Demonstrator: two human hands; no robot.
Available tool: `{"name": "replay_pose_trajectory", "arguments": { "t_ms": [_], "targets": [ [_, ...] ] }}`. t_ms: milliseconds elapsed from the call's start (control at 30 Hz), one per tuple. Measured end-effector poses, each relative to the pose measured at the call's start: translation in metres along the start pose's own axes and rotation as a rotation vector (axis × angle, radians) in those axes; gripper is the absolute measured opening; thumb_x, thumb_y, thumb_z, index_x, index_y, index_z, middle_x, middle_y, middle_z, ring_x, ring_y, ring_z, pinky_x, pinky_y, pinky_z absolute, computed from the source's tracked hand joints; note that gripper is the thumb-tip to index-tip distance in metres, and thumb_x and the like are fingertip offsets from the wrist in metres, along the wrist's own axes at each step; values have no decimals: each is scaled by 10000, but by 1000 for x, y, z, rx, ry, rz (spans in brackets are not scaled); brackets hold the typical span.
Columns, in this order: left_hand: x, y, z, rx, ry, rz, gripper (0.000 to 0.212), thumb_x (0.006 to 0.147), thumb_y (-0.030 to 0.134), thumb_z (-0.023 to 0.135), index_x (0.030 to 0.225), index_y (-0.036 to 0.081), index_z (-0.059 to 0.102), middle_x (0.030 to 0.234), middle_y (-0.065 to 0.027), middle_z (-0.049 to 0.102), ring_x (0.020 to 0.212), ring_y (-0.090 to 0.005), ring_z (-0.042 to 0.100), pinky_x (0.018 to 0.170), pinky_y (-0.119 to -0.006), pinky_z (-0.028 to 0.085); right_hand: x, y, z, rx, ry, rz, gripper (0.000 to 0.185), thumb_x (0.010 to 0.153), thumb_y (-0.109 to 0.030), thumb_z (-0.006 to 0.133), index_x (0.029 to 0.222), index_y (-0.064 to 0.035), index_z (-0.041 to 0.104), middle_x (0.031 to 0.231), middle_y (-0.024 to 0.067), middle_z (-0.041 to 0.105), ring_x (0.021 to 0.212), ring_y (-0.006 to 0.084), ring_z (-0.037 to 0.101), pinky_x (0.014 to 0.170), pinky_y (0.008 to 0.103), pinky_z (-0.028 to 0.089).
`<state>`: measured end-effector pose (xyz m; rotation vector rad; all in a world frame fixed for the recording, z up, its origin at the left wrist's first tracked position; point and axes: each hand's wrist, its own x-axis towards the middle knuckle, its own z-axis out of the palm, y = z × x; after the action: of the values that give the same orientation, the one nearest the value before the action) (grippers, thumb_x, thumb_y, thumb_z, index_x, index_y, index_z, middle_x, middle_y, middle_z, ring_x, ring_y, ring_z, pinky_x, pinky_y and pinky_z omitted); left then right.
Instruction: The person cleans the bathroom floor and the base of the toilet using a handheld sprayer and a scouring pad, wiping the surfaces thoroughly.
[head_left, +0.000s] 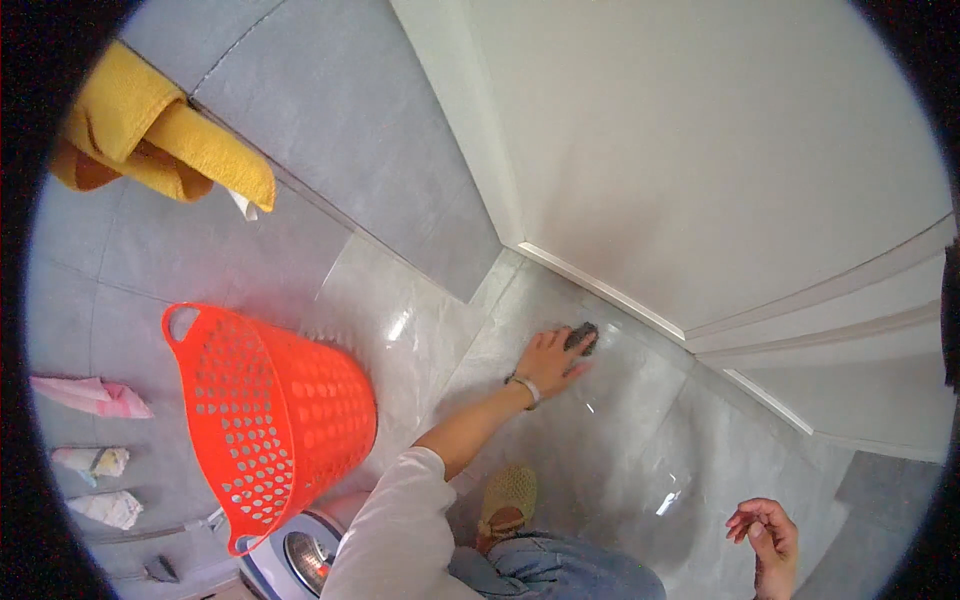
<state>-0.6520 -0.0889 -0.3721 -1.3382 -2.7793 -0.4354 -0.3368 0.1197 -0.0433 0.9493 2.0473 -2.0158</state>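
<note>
My left hand (550, 365) reaches down to the wet-looking grey floor tiles (630, 397), with a band around the wrist. Under its fingers is a dark scouring pad (582, 339), pressed flat on the floor close to the base of a pale door or panel (675, 150). Part of the pad is hidden by the fingers. Off to the right, my right hand (766, 534) is held in the air with fingers loosely curled and the thumb apart. Nothing shows in it.
A red-orange perforated plastic basket (326, 405) stands on the left, beside a front-loading washing machine (304, 551). Yellow towels (172, 142) and a pink cloth (97, 396) hang along the left. A yellow-green clog (511, 491) is on my foot. A light sill (600, 285) edges the floor.
</note>
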Motion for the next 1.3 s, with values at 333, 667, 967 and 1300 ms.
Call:
{"name": "replay_pose_trajectory", "arguments": {
  "t_ms": [333,667,967,1300],
  "targets": [
    [49,-23,-13,27,-202,-288,575,917,427,499,1415,154,406,1206,-182,491,1058,-352,471,925,-453,378,-1,-4,6,20,-15,8,347,948,-254,576,1163,18,591,983,94,620,865,160,542,800,297,428],
    [-70,-55,-51,-340,440,-936,390,892,164,553,1275,97,555,1063,-196,559,919,-362,518,841,-440,416,1,-7,11,38,-18,10,351,945,-268,583,1161,8,592,970,88,620,868,154,540,798,285,423],
    [-41,12,11,-223,-72,-283,457,830,103,548,1275,207,560,1076,-195,566,1006,-341,518,873,-453,429,5,-5,7,50,-43,14,346,954,-251,564,1179,11,584,977,87,617,869,154,540,799,283,419],
    [-71,-51,-17,279,411,-700,426,922,177,537,1341,109,502,1076,-230,523,896,-355,491,763,-443,383,-14,3,-4,32,44,13,334,956,-239,564,1168,18,584,980,100,615,866,159,537,799,288,422]
  ]
}}
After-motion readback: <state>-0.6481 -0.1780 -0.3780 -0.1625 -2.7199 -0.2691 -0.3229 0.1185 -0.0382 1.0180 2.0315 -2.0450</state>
